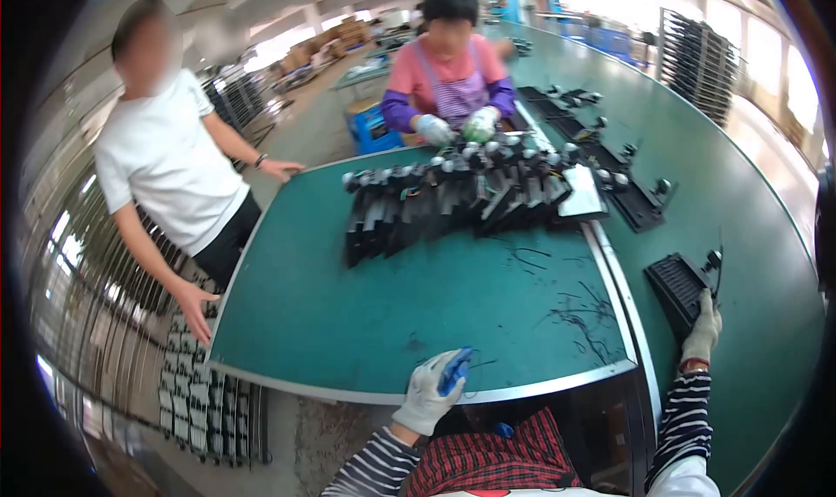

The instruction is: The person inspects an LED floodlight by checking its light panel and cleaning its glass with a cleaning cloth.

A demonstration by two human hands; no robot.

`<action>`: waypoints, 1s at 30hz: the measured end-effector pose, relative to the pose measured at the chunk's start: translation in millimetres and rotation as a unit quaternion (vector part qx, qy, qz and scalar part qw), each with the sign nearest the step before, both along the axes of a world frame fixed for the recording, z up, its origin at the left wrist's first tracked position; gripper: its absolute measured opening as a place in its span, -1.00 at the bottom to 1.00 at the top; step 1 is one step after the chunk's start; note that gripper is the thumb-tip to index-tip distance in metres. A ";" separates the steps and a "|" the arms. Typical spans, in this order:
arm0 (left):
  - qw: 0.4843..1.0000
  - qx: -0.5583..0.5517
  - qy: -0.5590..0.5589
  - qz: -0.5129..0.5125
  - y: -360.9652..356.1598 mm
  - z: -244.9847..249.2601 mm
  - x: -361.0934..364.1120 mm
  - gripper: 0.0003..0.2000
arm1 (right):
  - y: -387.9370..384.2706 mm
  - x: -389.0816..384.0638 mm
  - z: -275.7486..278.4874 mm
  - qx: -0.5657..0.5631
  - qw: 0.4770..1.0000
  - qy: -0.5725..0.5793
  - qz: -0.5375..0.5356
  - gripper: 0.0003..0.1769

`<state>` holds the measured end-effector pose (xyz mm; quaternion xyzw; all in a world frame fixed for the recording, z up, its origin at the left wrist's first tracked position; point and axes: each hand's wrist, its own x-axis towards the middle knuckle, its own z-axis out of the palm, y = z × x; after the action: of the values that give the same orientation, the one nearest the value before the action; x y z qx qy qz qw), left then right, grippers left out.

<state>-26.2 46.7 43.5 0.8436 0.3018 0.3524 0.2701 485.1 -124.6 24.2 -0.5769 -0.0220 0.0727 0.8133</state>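
My left hand (430,394), in a white glove, is closed around a small blue hand tool (455,372) at the table's front edge; its working end is not clear. My right hand (704,328), also gloved, grips the edge of a black ribbed plastic housing (677,290) over the green surface on the right. A round fitting (714,258) and a thin dark wire stick up from that housing. Thin black offcuts (582,316) lie scattered on the green table (348,323) between my hands.
Several similar black assemblies (453,192) are packed in a row across the table. More housings (631,192) lie along the right-hand surface. A co-worker (453,70) in gloves handles the row opposite; another person (174,149) stands left, a hand on the table edge. Racks (213,392) stand lower left.
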 end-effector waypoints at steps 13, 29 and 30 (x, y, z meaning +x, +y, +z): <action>0.982 -0.051 -0.150 0.100 51.1 -5.6 -1.0 -0.38 | 65.6 -151.3 3.6 -0.246 0.862 -0.407 0.173 -0.61; 0.969 -0.009 0.024 0.245 416.5 72.3 -38.9 -0.21 | 67.1 -207.3 28.4 -0.321 0.780 -0.508 0.174 -0.62; 0.973 0.005 0.013 0.229 432.3 63.3 -44.1 -0.25 | 67.0 -207.8 29.4 -0.317 0.782 -0.507 0.176 -0.63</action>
<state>-70.3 478.9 106.8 0.7582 0.4886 0.3950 0.1742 277.3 -57.6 53.6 -0.7418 -0.5079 -0.0857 0.4295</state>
